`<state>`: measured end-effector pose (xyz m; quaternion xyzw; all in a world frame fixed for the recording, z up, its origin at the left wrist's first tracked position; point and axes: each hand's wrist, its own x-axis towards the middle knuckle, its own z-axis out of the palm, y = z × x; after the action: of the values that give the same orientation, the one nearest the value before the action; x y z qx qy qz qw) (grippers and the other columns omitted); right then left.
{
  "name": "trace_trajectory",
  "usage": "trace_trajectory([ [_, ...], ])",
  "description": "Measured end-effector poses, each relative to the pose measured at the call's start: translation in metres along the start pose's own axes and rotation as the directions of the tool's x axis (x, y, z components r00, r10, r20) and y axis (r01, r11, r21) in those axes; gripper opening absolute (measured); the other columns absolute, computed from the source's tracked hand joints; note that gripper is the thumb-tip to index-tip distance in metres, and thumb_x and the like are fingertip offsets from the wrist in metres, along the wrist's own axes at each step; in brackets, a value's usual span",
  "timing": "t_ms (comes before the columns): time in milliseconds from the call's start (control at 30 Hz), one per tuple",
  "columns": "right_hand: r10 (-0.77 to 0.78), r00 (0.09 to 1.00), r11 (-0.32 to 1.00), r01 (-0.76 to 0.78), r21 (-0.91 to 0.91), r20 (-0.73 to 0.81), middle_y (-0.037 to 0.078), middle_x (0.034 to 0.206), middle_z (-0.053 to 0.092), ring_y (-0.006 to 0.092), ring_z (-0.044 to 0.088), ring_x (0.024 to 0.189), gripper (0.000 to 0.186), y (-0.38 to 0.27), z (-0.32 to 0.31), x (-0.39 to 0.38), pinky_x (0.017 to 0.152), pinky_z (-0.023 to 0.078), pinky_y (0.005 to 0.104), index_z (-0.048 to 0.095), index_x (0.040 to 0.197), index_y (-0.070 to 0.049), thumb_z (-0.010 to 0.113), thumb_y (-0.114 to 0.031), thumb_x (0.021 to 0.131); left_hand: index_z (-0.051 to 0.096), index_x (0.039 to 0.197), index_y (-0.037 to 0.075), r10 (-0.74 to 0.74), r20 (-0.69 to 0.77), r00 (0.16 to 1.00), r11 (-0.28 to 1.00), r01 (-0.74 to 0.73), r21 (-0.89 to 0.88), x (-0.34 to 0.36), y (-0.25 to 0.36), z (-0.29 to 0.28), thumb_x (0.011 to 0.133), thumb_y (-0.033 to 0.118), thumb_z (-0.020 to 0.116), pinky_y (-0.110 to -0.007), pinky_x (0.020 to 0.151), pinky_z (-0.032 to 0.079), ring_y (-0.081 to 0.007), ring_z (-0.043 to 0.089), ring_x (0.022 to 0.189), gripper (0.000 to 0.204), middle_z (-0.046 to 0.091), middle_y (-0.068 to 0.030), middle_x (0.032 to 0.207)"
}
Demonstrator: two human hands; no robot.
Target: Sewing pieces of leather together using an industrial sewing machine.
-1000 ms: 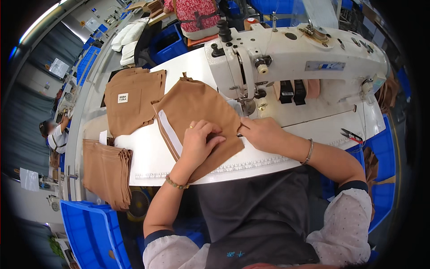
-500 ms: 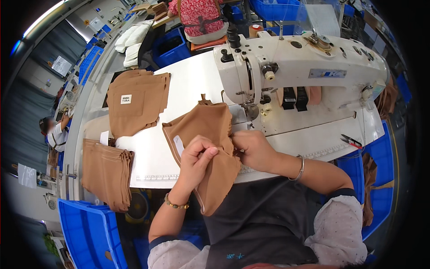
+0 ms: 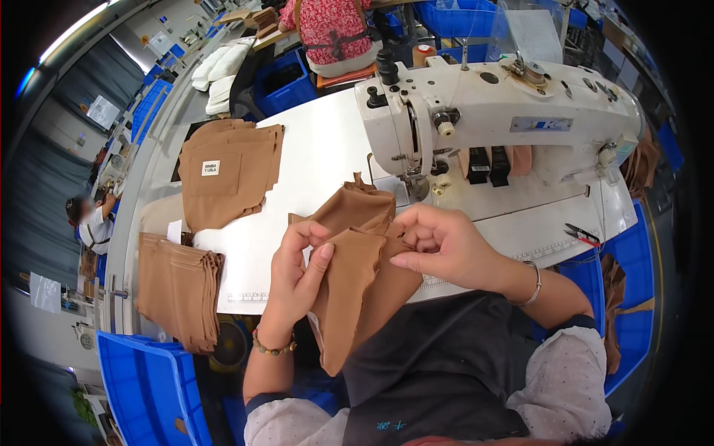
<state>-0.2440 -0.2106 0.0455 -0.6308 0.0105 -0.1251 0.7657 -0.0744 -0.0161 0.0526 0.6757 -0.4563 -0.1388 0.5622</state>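
Observation:
A brown fabric piece [image 3: 348, 279] with wavy raw edges is held up between my two hands, partly folded over itself. Its upper end rests near the needle area of the white sewing machine [image 3: 491, 104]; the lower corner hangs over the table edge in front of my apron. My left hand [image 3: 297, 271] grips the fabric's left side, thumb on top and fingers partly behind it. My right hand [image 3: 439, 241] pinches the right edge between thumb and fingers. A white label inside is mostly hidden.
On the left lie a stack of brown pieces with a pocket [image 3: 230, 175] and a stack of folded brown panels [image 3: 178, 290]. Thread snips [image 3: 582, 235] lie at the right table edge. Blue bins [image 3: 152, 386] stand below. Another person [image 3: 327, 33] sits beyond the table.
The fabric has been lifted and folded over, covering most of its white label. My left hand moved slightly left, and my right hand shifted right.

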Motion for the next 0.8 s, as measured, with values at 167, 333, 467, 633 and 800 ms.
trace_trajectory([
  [167,-0.019,0.999,0.936,0.008,-0.352,-0.026,0.002,0.078,0.067,0.0049,0.061,0.070,0.041,-0.016,0.000,-0.009,0.065,0.049,0.0222,0.055,0.125,-0.005,0.073,-0.005,0.089,0.067,0.103,0.000,-0.106,0.080,0.991,0.990,0.098,0.097,0.001,0.003,-0.003,0.097,0.008,0.068,-0.025,0.080,0.047,-0.0113,0.055,0.083,0.010,0.062,-0.0026,0.085],
  [333,-0.104,0.994,0.915,0.084,-0.394,-0.029,0.002,0.080,0.069,0.0041,0.061,0.070,0.040,-0.014,0.006,-0.010,0.066,0.049,0.0218,0.056,0.126,-0.004,0.073,-0.002,0.090,0.067,0.096,-0.001,0.005,-0.061,0.998,1.000,-0.004,0.012,0.001,-0.006,0.002,0.097,0.008,0.067,-0.025,0.077,0.046,-0.0117,0.056,0.081,0.009,0.062,-0.0028,0.083],
  [467,-0.359,0.920,0.701,0.378,-0.605,0.158,0.007,0.081,0.070,0.0131,0.066,0.067,0.022,-0.013,0.018,-0.005,0.063,0.052,0.0247,0.067,0.108,-0.005,0.073,-0.003,0.088,0.065,0.093,-0.001,-0.150,-0.142,0.978,0.966,0.115,-0.232,-0.013,-0.008,0.000,0.097,0.008,0.067,-0.026,0.072,0.046,-0.0132,0.058,0.079,0.010,0.065,-0.0037,0.086],
  [633,-0.719,0.606,0.333,0.729,-0.598,0.339,0.005,0.085,0.069,0.0181,0.068,0.068,0.018,-0.011,0.063,0.011,0.055,0.053,0.0284,0.071,0.099,-0.006,0.072,-0.005,0.081,0.068,0.088,0.001,0.260,-0.243,0.935,0.839,-0.094,0.536,-0.030,0.045,-0.057,0.089,0.008,0.072,-0.028,0.064,0.045,-0.0196,0.060,0.068,0.009,0.066,-0.0089,0.077],
  [800,-0.755,0.567,0.441,0.811,-0.385,0.329,0.005,0.088,0.070,0.0177,0.069,0.072,0.020,-0.016,0.098,0.007,0.058,0.056,0.0282,0.071,0.103,-0.003,0.070,-0.005,0.083,0.070,0.084,0.004,0.339,0.184,0.923,0.269,-0.282,0.921,-0.015,0.171,-0.067,0.080,0.014,0.076,-0.038,0.056,0.044,-0.0301,0.059,0.060,0.012,0.063,-0.0100,0.068],
])
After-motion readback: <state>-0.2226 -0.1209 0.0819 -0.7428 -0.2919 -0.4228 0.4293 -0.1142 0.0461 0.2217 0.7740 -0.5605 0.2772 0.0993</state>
